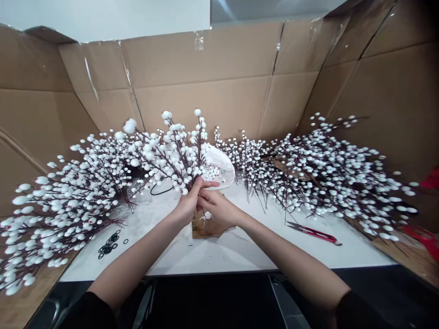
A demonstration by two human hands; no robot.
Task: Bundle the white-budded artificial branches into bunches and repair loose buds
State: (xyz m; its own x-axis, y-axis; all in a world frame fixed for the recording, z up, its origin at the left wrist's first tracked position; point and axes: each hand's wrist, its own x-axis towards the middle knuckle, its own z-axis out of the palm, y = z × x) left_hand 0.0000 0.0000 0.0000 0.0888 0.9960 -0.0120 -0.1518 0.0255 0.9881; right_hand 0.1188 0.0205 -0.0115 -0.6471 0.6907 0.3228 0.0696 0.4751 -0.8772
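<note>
Near the middle of the table, a bunch of artificial white berry branches [178, 151] stands upright, fanning out away from me. My left hand [190, 201] is closed round its dark stems, the thumb pointing up along them. Just to the right, my right hand [217, 206] meets it, its fingers closed at the lower stems; the exact grip is partly hidden. Behind the hands is a white container [229, 170] with loose white berries in it. Beneath them lies a brown printed piece [209, 229], paper or card, with a small white scrap on it.
Piles of berry branches lie at the left [65, 205] and right [329, 173] of the white table [240, 256]. Small black rings [108, 246] lie front left, red-handled snips [315, 232] front right. Cardboard walls [206, 91] enclose the back and sides.
</note>
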